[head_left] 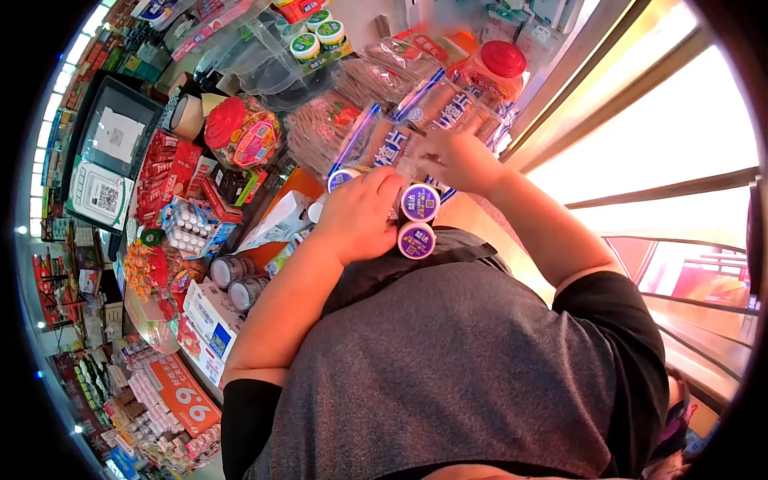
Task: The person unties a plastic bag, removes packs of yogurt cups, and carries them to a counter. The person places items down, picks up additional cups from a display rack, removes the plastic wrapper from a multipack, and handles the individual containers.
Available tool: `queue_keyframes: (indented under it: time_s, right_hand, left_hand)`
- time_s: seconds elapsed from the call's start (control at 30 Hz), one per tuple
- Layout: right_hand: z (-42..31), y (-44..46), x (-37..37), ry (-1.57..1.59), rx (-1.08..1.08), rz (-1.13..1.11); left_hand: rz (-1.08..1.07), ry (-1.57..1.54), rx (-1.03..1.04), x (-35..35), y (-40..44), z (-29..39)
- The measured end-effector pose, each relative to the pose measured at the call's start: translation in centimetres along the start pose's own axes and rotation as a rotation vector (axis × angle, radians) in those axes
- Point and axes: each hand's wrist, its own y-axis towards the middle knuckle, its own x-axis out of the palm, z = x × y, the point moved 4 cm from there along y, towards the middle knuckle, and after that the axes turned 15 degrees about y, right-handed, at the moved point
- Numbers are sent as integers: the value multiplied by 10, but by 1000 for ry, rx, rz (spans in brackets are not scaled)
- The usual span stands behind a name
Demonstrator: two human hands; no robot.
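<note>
Small round gum tubs with purple-and-white lids (420, 202) stand close together in front of my body. My left hand (360, 214) is wrapped over the group, and its fingers hide part of it. Another purple lid (342, 178) shows just past my knuckles. My right hand (462, 162) is just above and to the right of the tubs, its fingers smeared by motion. Whether it holds anything is unclear. Behind both hands lie clear bags of brown slices with blue-and-white print (389, 147).
A red-lidded candy jar (240, 132) stands at the left, and another red-lidded jar (500, 68) at the back. Green-lidded tubs (317, 36) sit on a clear rack. Boxes, a blister-type pack (192, 226) and a QR-code stand (102, 194) crowd the counter's left. A bright glazed frame borders the right.
</note>
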Motion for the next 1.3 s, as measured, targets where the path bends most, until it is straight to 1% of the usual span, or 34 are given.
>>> queue_keyframes:
  time_s: [0.07,0.1,0.17,0.2,0.3,0.4,0.5,0.6,0.7,0.8,0.9,1.0,1.1,1.2,1.3]
  right_hand:
    - [-9,-4,0,172,67,33]
    - [-13,-5,0,168,20,75]
    - [-20,-5,0,165,-72,164]
    - [-21,-4,-1,196,-70,122]
    - [-29,-1,-6,201,-65,-24]
    - [-37,3,-7,149,-144,-37]
    - [-38,4,-7,102,-135,-32]
    - [-32,7,-4,71,-165,41]
    - [-34,7,-6,133,-113,28]
    - [-39,9,-1,243,-191,-26]
    - [-58,9,1,83,-205,-43]
    - [-65,8,12,-83,-192,47]
    - [-60,12,21,-132,-150,80]
    - [-56,12,23,-142,-199,116]
    - [-60,9,19,-97,-175,104]
  left_hand:
    - [-30,-59,-48,-4,2,-3]
    - [-50,-90,-72,-5,2,-3]
    - [-24,-125,-133,-7,2,-6]
    - [-11,-140,-161,-7,2,-6]
    - [50,-130,-149,-6,2,-5]
    - [138,-116,-121,-4,2,-4]
    - [97,-164,-189,-4,-1,-5]
    - [76,-225,-199,0,-5,-8]
    - [194,-400,-198,2,-5,-16]
    - [222,-504,-260,6,-4,-23]
    - [242,-516,-311,8,1,-25]
    - [244,-489,-319,10,6,-30]
    - [174,-504,-314,8,8,-31]
    - [237,-480,-281,6,7,-31]
    - [395,-480,-253,-2,3,-28]
